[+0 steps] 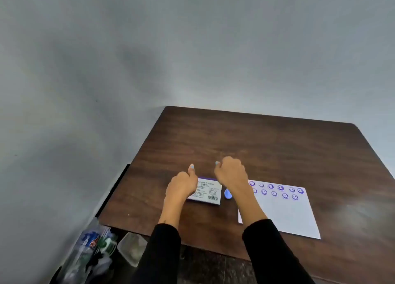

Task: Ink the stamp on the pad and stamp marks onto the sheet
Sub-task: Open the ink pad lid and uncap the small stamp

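The stamp pad (pixel 208 192) is a flat purple box with a white printed label and barcode, lying closed on the brown table (pixel 267 145). A small blue stamp (pixel 228 194) rests on the table between the pad and the white sheet (pixel 286 215). Two rows of several purple round marks (pixel 277 190) run along the sheet's far edge. My left hand (pixel 182 185) hovers over the pad's left end, fingers curled into a fist with the thumb up. My right hand (pixel 232 172) is likewise a fist with the thumb raised, above the pad's right end. Neither hand holds anything.
A grey wall stands behind and to the left of the table. On the floor by the table's near left corner lie plastic bottles (pixel 89 245) and a clear container (pixel 132 248). A black strip (pixel 113 189) runs along the table's left edge.
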The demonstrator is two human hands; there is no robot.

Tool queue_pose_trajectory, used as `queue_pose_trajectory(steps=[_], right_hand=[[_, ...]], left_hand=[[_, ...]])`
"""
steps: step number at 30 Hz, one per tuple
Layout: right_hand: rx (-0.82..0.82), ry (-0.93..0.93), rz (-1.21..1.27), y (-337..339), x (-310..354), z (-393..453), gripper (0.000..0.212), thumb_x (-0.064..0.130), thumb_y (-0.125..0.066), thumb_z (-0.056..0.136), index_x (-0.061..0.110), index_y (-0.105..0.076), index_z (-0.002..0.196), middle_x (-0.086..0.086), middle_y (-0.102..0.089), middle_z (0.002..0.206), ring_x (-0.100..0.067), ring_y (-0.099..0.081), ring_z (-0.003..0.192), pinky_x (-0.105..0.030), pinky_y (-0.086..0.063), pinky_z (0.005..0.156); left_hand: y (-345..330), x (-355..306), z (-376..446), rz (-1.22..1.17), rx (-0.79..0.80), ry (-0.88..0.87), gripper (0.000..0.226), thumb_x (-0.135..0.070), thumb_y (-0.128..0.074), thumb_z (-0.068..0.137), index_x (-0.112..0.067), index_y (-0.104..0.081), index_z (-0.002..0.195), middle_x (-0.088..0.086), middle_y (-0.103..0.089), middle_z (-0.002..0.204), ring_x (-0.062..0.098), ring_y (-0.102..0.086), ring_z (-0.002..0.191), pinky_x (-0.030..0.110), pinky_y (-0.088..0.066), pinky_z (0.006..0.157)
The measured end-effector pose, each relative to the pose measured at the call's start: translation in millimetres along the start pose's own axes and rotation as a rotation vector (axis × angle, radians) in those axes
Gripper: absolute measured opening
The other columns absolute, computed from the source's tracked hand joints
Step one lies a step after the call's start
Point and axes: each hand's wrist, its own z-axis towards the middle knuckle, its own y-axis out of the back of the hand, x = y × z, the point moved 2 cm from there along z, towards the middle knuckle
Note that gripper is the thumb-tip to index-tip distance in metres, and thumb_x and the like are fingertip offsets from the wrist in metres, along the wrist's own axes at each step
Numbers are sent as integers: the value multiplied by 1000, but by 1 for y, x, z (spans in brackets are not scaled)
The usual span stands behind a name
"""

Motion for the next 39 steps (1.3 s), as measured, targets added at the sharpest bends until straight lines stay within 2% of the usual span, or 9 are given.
queue_pose_trajectory(steps=[4, 8, 15, 23, 28, 34, 39], right_hand=[[135, -83, -126, -33, -13, -11, 32, 24, -44, 93, 1, -57, 111, -21, -57, 123, -39, -54, 115, -38, -46, 87], [146, -129, -144, -52, -18, -16, 30, 18, -48, 90, 3, -57, 115, -17, -57, 125, -34, -54, 116, -35, -47, 89], [143, -123, -183, -66, -18, -15, 29, 14, -47, 91, 5, -58, 116, -13, -60, 124, -29, -56, 116, -33, -49, 87], [237, -185, -109, -63, -16, -10, 35, 16, -50, 88, 4, -54, 121, -14, -53, 129, -30, -52, 120, -33, -47, 90], [292, -223, -85, -50, -13, 0, 32, 19, -51, 82, 6, -58, 111, -15, -58, 122, -34, -65, 103, -37, -55, 87], [202, -175, -55, -33, -8, 17, 30, 21, -47, 84, 5, -59, 107, -18, -59, 120, -36, -65, 102, -36, -53, 88], [94, -151, -29, -21, -5, 28, 31, 20, -42, 86, 2, -58, 106, -20, -61, 117, -37, -65, 101, -36, -50, 88]], left_hand=[[-10, 18, -1, 31, -39, 12, 69, -52, -19, 97, 2, -51, 125, 23, -52, 132, 37, -47, 123, 40, -36, 101], [-22, 28, -2, 41, -99, -63, 66, -51, -22, 98, 3, -55, 114, 23, -59, 121, 38, -53, 113, 41, -41, 95], [-28, 34, 3, -52, -41, 26, 68, -55, -24, 96, 4, -46, 122, 26, -52, 129, 41, -48, 119, 40, -39, 96], [-21, 28, 8, -60, 24, 59, 77, -64, -20, 92, -1, -50, 125, 21, -49, 135, 37, -44, 124, 40, -35, 101], [-8, 17, 13, -26, 19, 82, 76, -65, -19, 91, -5, -53, 123, 18, -50, 134, 35, -45, 124, 43, -35, 101], [8, 0, 22, -65, -24, 75, 85, -73, -15, 86, -7, -56, 121, 16, -52, 132, 35, -47, 121, 44, -36, 100], [13, -12, 33, -90, -64, 21, 87, -74, -13, 84, -5, -61, 110, 14, -59, 119, 32, -51, 111, 44, -38, 95]])
